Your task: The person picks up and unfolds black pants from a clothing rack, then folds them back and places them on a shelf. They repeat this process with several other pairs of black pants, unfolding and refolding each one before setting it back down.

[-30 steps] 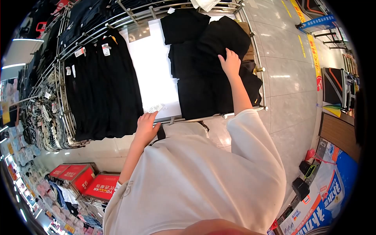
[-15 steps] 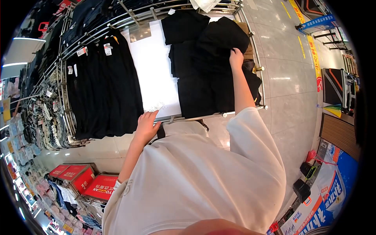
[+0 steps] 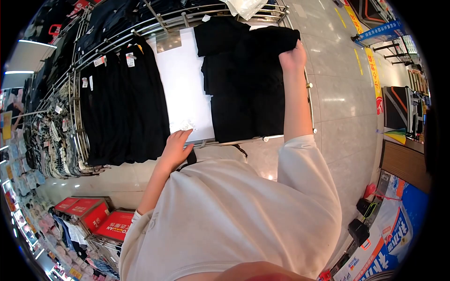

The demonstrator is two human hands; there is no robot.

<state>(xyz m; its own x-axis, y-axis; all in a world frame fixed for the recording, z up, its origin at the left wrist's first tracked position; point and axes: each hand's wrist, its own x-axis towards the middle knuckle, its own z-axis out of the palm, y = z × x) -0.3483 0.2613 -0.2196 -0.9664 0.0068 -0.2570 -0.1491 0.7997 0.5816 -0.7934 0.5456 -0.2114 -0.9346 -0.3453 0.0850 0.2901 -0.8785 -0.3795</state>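
Observation:
My right hand has its fingers closed on the far right end of a black garment. This cloth lies over more folded black clothes on the right part of the display rack; its kind cannot be made out. At the front edge of the white board, my left hand rests with fingers stretched out, holding nothing. Just beyond those fingers lies a small, pale, crumpled-looking piece. To the left, long black garments with waistbands and white price tags lie side by side.
A metal rail frame borders the rack. White plastic wrapping lies at the far end. Patterned clothes hang on the left, above red boxes. Tiled floor runs along the right, with blue-and-white boxes lower down.
My right hand has moved right and slightly away, carrying the garment's end over the brown cloth and the rack's right side. My left hand stays in place.

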